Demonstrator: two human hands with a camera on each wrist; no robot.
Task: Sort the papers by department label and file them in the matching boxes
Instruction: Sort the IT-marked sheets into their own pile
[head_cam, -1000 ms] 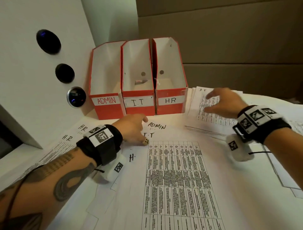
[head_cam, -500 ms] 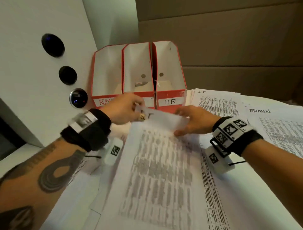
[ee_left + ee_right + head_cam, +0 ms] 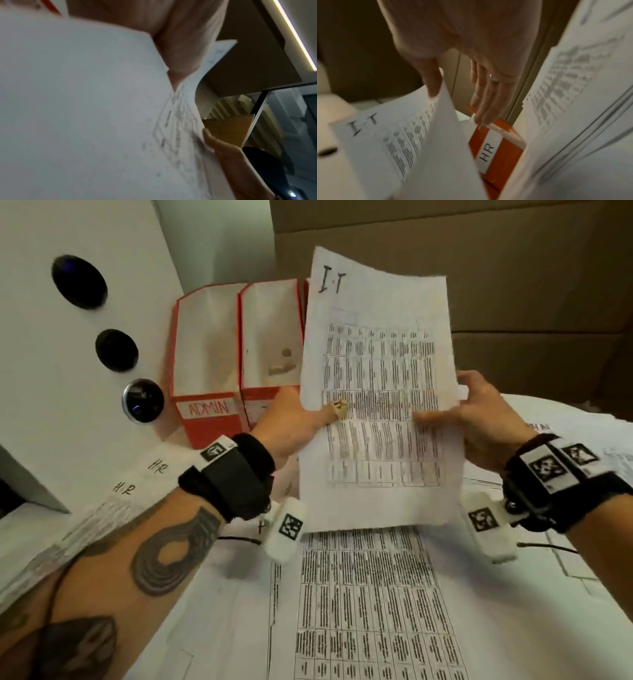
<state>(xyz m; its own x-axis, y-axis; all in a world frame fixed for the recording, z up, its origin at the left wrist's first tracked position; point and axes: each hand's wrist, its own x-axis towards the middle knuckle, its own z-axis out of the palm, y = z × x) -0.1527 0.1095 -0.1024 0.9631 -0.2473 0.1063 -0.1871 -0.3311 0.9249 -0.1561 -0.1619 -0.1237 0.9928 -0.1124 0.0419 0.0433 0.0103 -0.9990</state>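
Sheet: marked "I.T" (image 3: 375, 392), held upright above the desk (image 3: 212, 604), between both hands, its face toward the person.
Left hand: (image 3: 291, 426) grips the sheet's left edge, thumb on the face, fingers hidden behind.
Right hand: (image 3: 479, 419) grips the sheet's right edge, thumb on the face, fingers behind.
Boxes: ADMIN box (image 3: 205, 364) beyond the left hand; next box (image 3: 270, 347) just right of it, label covered by that hand; HR box (image 3: 494, 146) behind the sheet, beyond the right fingers.
Other papers: printed tables (image 3: 370, 604) flat on the desk below both hands; HR sheets (image 3: 137, 484) left of the left wrist.
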